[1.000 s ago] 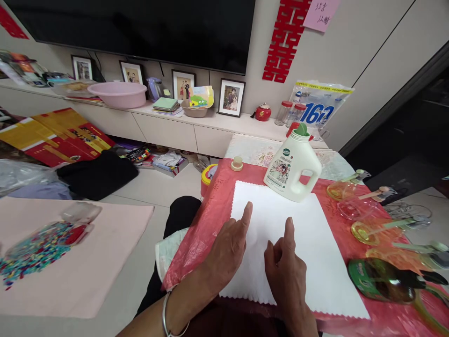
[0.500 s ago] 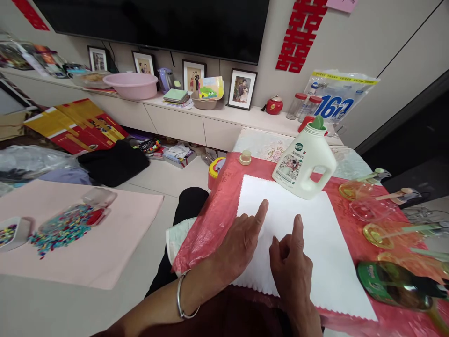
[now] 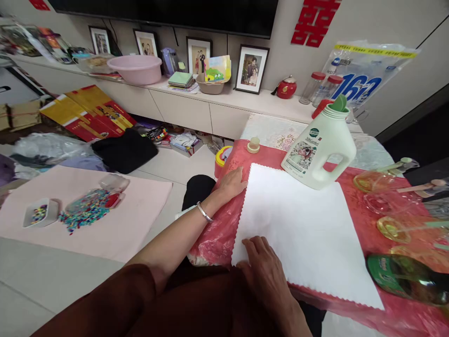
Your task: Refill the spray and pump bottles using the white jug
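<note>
A white sheet with a scalloped edge (image 3: 308, 229) lies flat on the red plastic table cover (image 3: 220, 229). My left hand (image 3: 233, 183), with a silver bangle at the wrist, rests on the red cover beside the sheet's upper left edge, fingers stretched out. Over the sheet's lower left corner lies my right hand (image 3: 264, 262), palm down, fingers loosely bent and apart from the thumb; I see nothing in it. A pale green detergent bottle (image 3: 321, 147) with a green spout stands upright at the sheet's far edge. Left of it sits a small cream cap (image 3: 253, 145).
Glass vessels with sticks (image 3: 389, 228) and a dark green-labelled bottle (image 3: 400, 278) lie along the right side. On the left, a pink mat (image 3: 140, 220) bears scattered beads (image 3: 86, 210) and a white dish (image 3: 49, 214). A long cabinet (image 3: 182, 110) runs behind.
Both hands were over the sheet with index fingers pointing. The left has moved left and away onto the red cover; the right has moved left and nearer, its fingers lowered. The view has shifted.
</note>
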`<state>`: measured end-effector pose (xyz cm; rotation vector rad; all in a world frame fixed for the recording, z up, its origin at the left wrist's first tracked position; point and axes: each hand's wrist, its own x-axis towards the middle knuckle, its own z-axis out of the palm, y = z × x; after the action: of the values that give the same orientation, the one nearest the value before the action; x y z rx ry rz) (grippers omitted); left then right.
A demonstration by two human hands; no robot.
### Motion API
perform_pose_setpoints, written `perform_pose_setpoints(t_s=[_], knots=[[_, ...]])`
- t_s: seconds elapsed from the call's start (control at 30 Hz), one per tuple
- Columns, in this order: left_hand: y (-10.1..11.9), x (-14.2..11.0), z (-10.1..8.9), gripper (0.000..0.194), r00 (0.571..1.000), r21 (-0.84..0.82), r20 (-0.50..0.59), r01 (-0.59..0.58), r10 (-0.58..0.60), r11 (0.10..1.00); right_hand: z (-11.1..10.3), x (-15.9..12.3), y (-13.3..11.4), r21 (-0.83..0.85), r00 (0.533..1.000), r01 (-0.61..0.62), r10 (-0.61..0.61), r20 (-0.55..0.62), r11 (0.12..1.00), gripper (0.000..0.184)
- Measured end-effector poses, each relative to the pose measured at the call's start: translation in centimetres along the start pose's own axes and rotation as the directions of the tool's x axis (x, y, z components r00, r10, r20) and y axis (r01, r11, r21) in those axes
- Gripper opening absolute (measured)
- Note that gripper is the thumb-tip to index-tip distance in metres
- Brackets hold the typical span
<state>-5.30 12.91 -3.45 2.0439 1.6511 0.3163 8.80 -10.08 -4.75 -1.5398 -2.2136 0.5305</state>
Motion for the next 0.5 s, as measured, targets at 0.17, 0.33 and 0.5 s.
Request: perform_pose_setpoints(t_s=[0.17, 0.33, 0.5], knots=[[1.2, 1.7, 0.7, 0.043, 0.995, 0.02, 0.014, 0.094, -0.094, 0.995, 1.1, 0.7, 0.4, 0.001, 0.998, -0.063, 0.063, 0.013, 0.998, 0.026], [1.8, 2.2, 1.0, 0.031, 0.992, 0.034, 0.005, 0.128, -0.128, 0.991, 0.7, 1.5, 0.9, 0.064, 0.993, -0.108, 0.104, 0.061, 0.992, 0.026], [1.8, 2.8, 0.9, 0.031, 0.992, 0.037, -0.01, 0.127, -0.127, 0.991, 0.1, 2.0, 1.1, 0.149, 0.985, -0.144, 0.127, 0.121, 0.978, 0.02]])
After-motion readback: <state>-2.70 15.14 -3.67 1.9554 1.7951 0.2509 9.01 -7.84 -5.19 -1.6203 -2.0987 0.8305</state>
